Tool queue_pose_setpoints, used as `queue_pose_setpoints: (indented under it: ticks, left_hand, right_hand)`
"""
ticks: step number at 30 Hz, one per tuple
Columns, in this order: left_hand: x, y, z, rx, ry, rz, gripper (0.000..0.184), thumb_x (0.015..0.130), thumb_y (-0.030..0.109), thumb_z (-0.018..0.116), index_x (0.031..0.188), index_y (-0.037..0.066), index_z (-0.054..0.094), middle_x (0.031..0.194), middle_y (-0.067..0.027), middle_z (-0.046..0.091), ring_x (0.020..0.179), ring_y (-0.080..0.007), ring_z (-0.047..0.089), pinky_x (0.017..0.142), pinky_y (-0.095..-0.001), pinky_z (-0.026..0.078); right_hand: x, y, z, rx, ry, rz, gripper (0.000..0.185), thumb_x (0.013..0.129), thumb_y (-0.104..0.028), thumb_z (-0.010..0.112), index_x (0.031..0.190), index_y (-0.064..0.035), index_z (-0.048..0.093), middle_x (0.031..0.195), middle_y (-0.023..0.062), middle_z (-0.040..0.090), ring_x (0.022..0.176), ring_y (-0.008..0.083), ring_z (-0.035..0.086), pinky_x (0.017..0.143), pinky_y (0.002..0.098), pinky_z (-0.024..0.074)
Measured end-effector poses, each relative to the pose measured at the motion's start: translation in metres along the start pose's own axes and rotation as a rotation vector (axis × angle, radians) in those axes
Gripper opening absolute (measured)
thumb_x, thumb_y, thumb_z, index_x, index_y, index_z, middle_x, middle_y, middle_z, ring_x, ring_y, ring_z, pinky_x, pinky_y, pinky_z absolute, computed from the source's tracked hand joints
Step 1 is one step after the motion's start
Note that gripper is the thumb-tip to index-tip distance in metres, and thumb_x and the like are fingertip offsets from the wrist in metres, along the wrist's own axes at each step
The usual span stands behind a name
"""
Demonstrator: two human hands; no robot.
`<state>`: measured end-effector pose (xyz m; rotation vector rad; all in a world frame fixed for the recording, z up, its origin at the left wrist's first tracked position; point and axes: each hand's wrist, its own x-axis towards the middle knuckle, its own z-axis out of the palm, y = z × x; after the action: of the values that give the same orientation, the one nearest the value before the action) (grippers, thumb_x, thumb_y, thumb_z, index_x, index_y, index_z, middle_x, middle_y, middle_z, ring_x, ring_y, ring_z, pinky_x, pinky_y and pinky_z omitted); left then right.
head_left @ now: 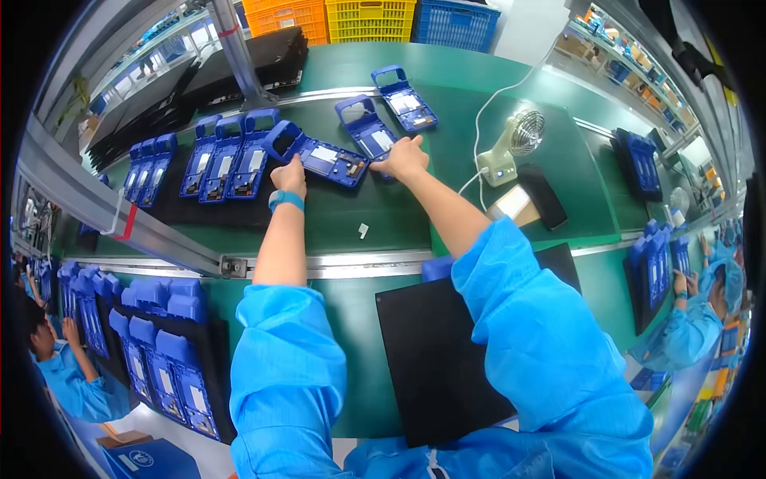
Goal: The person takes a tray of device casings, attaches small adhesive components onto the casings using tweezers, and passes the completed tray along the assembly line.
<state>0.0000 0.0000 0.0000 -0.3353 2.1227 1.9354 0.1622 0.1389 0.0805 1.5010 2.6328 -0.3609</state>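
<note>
Head view: left grip (290, 179) pinches crosswise casing (341, 168), extending right; right grip (405, 160) holds near end of far-pointing casing (367, 132).

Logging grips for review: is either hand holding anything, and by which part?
The left hand holds a blue casing by its edge, near its loop. The right hand touches another casing's loopless end; grip unclear.

Pale-green fan (523, 136) on green bench (586, 199), white cable (477, 128) just left. Dark slab (544, 197) in front of fan, brown-and-white piece (515, 205) beside it. Yellow crate (370, 21) behind left of fan, between orange crate (286, 21) and blue crate (455, 24).
</note>
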Motion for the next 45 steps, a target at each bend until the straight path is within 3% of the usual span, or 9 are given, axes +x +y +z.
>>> queue_pose_setpoints:
  ticks: [7, 10, 16, 22, 25, 28, 33, 38, 45]
  left_hand:
    - [-0.043, 0.082, -0.057, -0.118, -0.407, 0.005, 0.035, 0.079, 0.02, 0.063, 0.054, 0.009, 0.042, 0.046, 0.0017, 0.039, 0.034, -0.0089, 0.033, 0.033, -0.0235, 0.021]
    - [-0.086, 0.105, -0.096, -0.149, -0.644, -0.055, 0.034, 0.081, 0.02, 0.062, 0.056, 0.011, 0.042, 0.047, 0.0048, 0.036, 0.036, -0.0062, 0.029, 0.035, -0.0231, 0.017]
    - [-0.227, 0.092, -0.15, 0.016, -0.753, -0.079, 0.034, 0.083, 0.023, 0.061, 0.054, 0.011, 0.046, 0.046, 0.0062, 0.035, 0.037, -0.005, 0.028, 0.035, -0.0231, 0.018]
    - [-0.323, 0.031, -0.149, 0.253, -0.93, -0.016, 0.034, 0.084, 0.022, 0.058, 0.056, 0.005, 0.051, 0.049, 0.0066, 0.04, 0.045, -0.0026, 0.03, 0.038, -0.0233, 0.02]
    - [-0.341, 0.033, -0.143, 0.401, -0.897, 0.252, 0.036, 0.082, 0.023, 0.06, 0.059, -0.003, 0.051, 0.045, -0.0049, 0.041, 0.043, -0.0083, 0.034, 0.039, -0.0291, 0.028]
    - [-0.346, 0.035, -0.146, 0.508, -0.826, 0.385, 0.035, 0.08, 0.026, 0.062, 0.061, -0.003, 0.056, 0.05, -0.0154, 0.052, 0.041, -0.0265, 0.05, 0.042, -0.0339, 0.038]
    - [-0.342, 0.022, -0.154, 0.696, -0.751, 0.478, 0.039, 0.078, 0.033, 0.062, 0.058, -0.001, 0.056, 0.052, -0.0177, 0.054, 0.048, -0.0331, 0.055, 0.045, -0.0376, 0.043]
    - [-0.326, 0.021, -0.175, 0.454, -0.623, 0.407, 0.029, 0.078, 0.021, 0.066, 0.061, -0.001, 0.057, 0.048, -0.0119, 0.053, 0.04, -0.018, 0.049, 0.041, -0.0285, 0.039]
    - [-0.305, -0.003, -0.221, 0.429, -0.391, 0.202, 0.02, 0.079, 0.018, 0.065, 0.08, -0.002, 0.061, 0.045, -0.0066, 0.046, 0.038, -0.0114, 0.044, 0.039, -0.0269, 0.034]
  right_hand:
    - [0.003, -0.003, -0.025, 0.126, 0.058, -0.183, 0.071, 0.053, -0.06, 0.069, 0.091, -0.0014, 0.064, 0.095, 0.0147, 0.057, 0.086, 0.023, 0.058, 0.069, 0.0313, 0.0489]
    - [-0.024, 0.021, -0.066, 0.673, -0.433, -0.047, 0.067, 0.056, -0.063, 0.067, 0.066, 0.0029, 0.061, 0.062, 0.0105, 0.054, 0.059, 0.0182, 0.053, 0.056, 0.0301, 0.042]
    - [-0.18, 0.135, -0.124, 0.754, -0.2, -0.31, 0.059, 0.062, -0.037, 0.075, 0.098, 0.006, 0.056, 0.082, 0.0097, 0.057, 0.081, 0.0184, 0.056, 0.077, 0.029, 0.0438]
    - [-0.331, 0.176, -0.123, 0.295, -0.035, 0.157, 0.075, 0.058, -0.04, 0.076, 0.109, 0.0059, 0.046, 0.101, 0.0166, 0.044, 0.091, 0.0305, 0.054, 0.076, 0.0363, 0.0469]
    - [-0.345, 0.187, -0.114, 0.189, 0.065, 0.056, 0.078, 0.06, -0.036, 0.078, 0.117, 0.0031, 0.042, 0.101, 0.0152, 0.044, 0.09, 0.0281, 0.054, 0.073, 0.0358, 0.048]
    - [-0.293, 0.17, -0.143, 0.619, 0.126, -0.08, 0.055, 0.071, -0.007, 0.07, 0.119, 0.0008, 0.044, 0.086, 0.0089, 0.048, 0.082, 0.017, 0.054, 0.068, 0.0237, 0.0473]
    - [-0.087, 0.078, -0.103, 0.356, 0.371, -0.482, 0.036, 0.09, -0.035, 0.04, 0.085, -0.0026, 0.056, 0.078, 0.0153, 0.058, 0.074, 0.0353, 0.057, 0.066, 0.0392, 0.0454]
    - [0.061, 0.0, -0.062, 0.014, 0.242, -0.043, 0.102, 0.052, -0.078, 0.057, 0.112, 0.0037, 0.049, 0.112, 0.0143, 0.046, 0.1, 0.0255, 0.053, 0.078, 0.0357, 0.0479]
    - [0.079, -0.035, -0.063, 0.058, 0.127, -0.051, 0.081, 0.055, -0.066, 0.062, 0.107, -0.0041, 0.059, 0.112, 0.0134, 0.051, 0.1, 0.0231, 0.054, 0.075, 0.0349, 0.0485]
